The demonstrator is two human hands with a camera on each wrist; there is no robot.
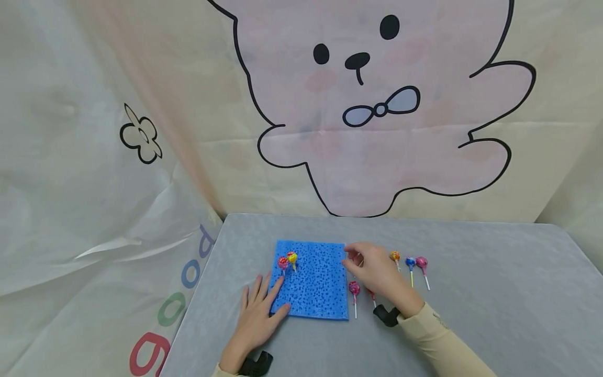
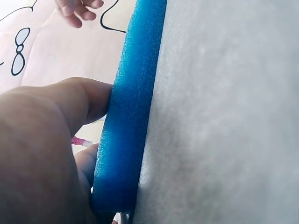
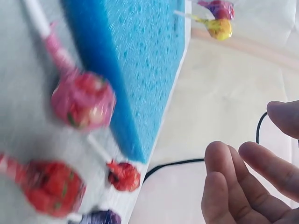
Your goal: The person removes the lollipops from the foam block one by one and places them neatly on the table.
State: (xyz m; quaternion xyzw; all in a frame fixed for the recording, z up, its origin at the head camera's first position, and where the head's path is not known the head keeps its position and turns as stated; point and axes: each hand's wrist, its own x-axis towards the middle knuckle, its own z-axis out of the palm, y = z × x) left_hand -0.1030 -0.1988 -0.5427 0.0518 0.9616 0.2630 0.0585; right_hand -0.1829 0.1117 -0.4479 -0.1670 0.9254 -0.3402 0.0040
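Observation:
A blue foam board (image 1: pixel 315 288) lies on the table, with a red-pink lollipop (image 1: pixel 282 262) and a yellow lollipop (image 1: pixel 292 257) standing upright in its far left part. My left hand (image 1: pixel 256 317) rests at the board's near left corner, fingers spread, thumb on the near edge. Beside the board's far right corner hovers my right hand (image 1: pixel 374 267); in the right wrist view its loosely bent fingers (image 3: pixel 217 163) hold nothing. Below them lie a small red lollipop (image 3: pixel 124 176), a pink lollipop (image 3: pixel 84 100) and a larger red lollipop (image 3: pixel 55 186), the last partly hidden by my hand in the head view.
Right of my right hand lie an orange lollipop (image 1: pixel 395 256), a blue lollipop (image 1: pixel 411 262) and another pink lollipop (image 1: pixel 421 262). The grey table (image 1: pixel 509 303) extends to the right. A printed curtain (image 1: pixel 424 157) hangs behind its far edge.

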